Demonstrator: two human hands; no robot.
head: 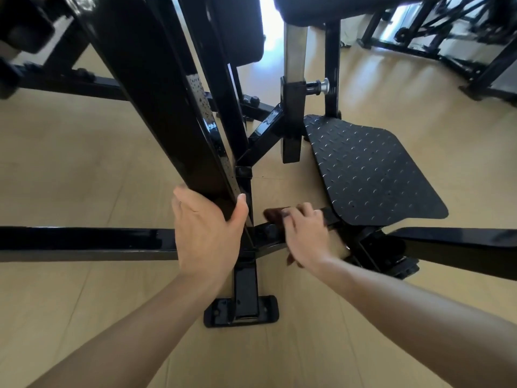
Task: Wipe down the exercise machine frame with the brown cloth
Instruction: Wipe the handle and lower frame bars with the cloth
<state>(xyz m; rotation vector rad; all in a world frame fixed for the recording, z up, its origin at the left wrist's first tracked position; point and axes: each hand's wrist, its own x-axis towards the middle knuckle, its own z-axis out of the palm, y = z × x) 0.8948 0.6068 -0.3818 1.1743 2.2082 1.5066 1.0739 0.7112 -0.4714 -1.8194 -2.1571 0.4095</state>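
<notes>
The black exercise machine frame (156,88) fills the view, with a thick slanted beam running down to a low crossbar (84,242). My left hand (207,236) grips the lower end of that slanted beam, thumb on its right edge. My right hand (305,233) holds the brown cloth (272,213) against a short low bar that leads to the footplate. Only a dark brown edge of the cloth shows beyond my fingers, and a small bit below my palm.
A black studded footplate (372,169) lies to the right. A chrome post with an adjuster knob (321,85) stands behind. A bolted base foot (242,310) sits on the tan wooden floor (70,163). More black machines (447,32) stand far right.
</notes>
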